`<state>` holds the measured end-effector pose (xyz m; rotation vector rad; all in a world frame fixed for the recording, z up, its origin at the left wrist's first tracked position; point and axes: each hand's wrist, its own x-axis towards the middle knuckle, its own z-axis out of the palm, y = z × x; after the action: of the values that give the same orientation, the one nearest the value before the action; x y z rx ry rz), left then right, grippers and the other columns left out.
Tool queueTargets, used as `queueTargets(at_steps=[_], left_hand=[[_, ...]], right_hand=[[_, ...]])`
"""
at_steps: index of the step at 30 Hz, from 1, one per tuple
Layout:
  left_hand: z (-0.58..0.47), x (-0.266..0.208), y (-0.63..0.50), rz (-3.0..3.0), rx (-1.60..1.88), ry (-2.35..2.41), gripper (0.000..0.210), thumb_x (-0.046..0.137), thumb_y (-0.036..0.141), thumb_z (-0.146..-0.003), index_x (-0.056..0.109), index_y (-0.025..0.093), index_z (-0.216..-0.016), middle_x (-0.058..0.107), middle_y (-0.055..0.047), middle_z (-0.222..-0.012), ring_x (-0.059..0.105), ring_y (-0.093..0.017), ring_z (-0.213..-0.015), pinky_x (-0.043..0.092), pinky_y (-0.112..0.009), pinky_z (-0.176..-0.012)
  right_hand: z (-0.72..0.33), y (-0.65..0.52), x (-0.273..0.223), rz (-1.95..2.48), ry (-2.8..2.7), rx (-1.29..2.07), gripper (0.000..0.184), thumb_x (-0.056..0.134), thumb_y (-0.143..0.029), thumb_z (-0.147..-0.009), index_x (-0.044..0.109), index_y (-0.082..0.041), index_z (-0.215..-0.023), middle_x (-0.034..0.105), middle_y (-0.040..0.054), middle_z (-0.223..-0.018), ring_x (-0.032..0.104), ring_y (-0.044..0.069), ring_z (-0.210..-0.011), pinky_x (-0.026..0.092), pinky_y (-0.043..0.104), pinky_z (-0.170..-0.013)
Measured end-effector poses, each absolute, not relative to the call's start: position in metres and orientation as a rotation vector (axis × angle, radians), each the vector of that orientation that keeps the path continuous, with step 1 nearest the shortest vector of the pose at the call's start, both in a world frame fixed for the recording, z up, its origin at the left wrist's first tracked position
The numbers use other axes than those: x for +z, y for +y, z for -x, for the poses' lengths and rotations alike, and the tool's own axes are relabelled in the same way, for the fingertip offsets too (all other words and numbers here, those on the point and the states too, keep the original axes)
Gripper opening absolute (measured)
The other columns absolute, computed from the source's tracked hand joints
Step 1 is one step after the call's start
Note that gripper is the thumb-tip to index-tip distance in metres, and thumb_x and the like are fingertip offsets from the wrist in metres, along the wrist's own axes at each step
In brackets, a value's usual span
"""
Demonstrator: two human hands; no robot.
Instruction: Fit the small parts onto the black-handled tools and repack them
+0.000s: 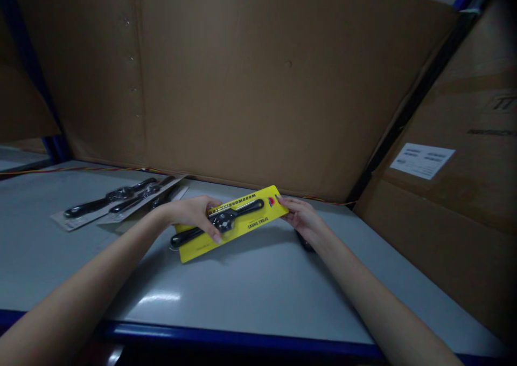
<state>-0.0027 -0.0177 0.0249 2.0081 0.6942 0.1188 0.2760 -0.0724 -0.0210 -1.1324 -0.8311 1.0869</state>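
A black spokeshave [225, 220] lies along a yellow backing card [250, 220] printed "SPOKE SHAVE", under what looks like clear plastic. My left hand [197, 212] is closed over the card's left part, with the thumb on the front near the tool's middle. At the card's right end, my right hand [301, 218] pinches the corner beside a small red and blue mark. The card is tilted, its right end higher, above the grey shelf [242, 296]. A black object [305, 242] shows partly behind my right wrist; the rest of it is hidden.
Several packaged black tools [117, 196] lie overlapping on the shelf at left. A tall cardboard sheet [250, 85] stands behind, and a large carton [452, 220] with a white label stands at right. Thin wires run along the back. The blue shelf edge [202, 336] crosses the front.
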Motion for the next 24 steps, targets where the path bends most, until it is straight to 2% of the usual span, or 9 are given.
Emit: queueTargets(at_steps=[3, 7, 9, 12, 19, 24], left_hand=[[0.004, 0.024, -0.018, -1.957, 0.085, 0.665, 0.044, 0.075, 0.028, -0.047, 0.062, 0.021, -0.088, 0.068, 0.0, -0.089, 0.061, -0.019, -0.081, 0.046, -0.03, -0.072], [0.012, 0.023, -0.016, -1.824, -0.014, 0.654, 0.042, 0.075, 0.028, -0.049, 0.059, 0.02, -0.087, 0.068, -0.001, -0.077, 0.063, -0.02, -0.069, 0.049, -0.033, -0.063], [0.019, 0.023, -0.012, -1.807, -0.047, 0.673, 0.042, 0.076, 0.028, -0.049, 0.057, 0.02, -0.085, 0.068, -0.001, -0.072, 0.064, -0.02, -0.065, 0.049, -0.033, -0.06], [0.028, 0.024, -0.004, -1.85, -0.048, 0.686, 0.039, 0.076, 0.028, -0.05, 0.057, 0.018, -0.082, 0.068, -0.003, -0.067, 0.064, -0.02, -0.06, 0.048, -0.032, -0.056], [0.036, 0.026, 0.014, -1.711, 0.38, 0.849, 0.046, 0.075, 0.027, -0.052, 0.056, 0.019, -0.093, 0.069, -0.006, -0.079, 0.065, -0.021, -0.07, 0.049, -0.034, -0.063], [0.03, 0.024, 0.017, -1.499, 0.603, 0.873, 0.05, 0.076, 0.022, -0.05, 0.053, 0.016, -0.094, 0.066, -0.009, -0.092, 0.065, -0.02, -0.076, 0.05, -0.035, -0.074]], right_hand=[[-0.289, -0.069, -0.022, 1.114, -0.75, 0.991, 0.016, 0.071, -0.022, -0.061, 0.064, -0.014, -0.072, 0.068, 0.0043, -0.072, 0.063, 0.014, -0.063, 0.051, 0.025, -0.059], [-0.318, -0.065, -0.021, 1.033, -0.547, 0.778, 0.012, 0.067, -0.022, -0.066, 0.058, -0.016, -0.071, 0.067, 0.003, -0.073, 0.064, 0.016, -0.065, 0.053, 0.03, -0.058], [-0.337, -0.066, -0.019, 0.987, -0.397, 0.569, 0.009, 0.063, -0.018, -0.069, 0.055, -0.016, -0.07, 0.067, 0.0022, -0.073, 0.063, 0.015, -0.065, 0.054, 0.032, -0.058], [-0.364, -0.069, -0.016, 0.992, -0.315, 0.43, 0.008, 0.059, -0.018, -0.072, 0.051, -0.017, -0.071, 0.065, -0.0003, -0.072, 0.062, 0.013, -0.062, 0.054, 0.032, -0.055], [-0.388, -0.072, -0.02, 1.048, -0.279, 0.217, 0.013, 0.058, -0.022, -0.071, 0.046, -0.018, -0.069, 0.06, -0.0024, -0.067, 0.06, 0.01, -0.055, 0.052, 0.024, -0.051], [-0.363, -0.043, -0.033, 1.238, -0.553, 0.363, 0.021, 0.065, -0.032, -0.063, 0.052, -0.016, -0.07, 0.061, 0.0013, -0.063, 0.06, 0.014, -0.054, 0.051, 0.027, -0.049]])
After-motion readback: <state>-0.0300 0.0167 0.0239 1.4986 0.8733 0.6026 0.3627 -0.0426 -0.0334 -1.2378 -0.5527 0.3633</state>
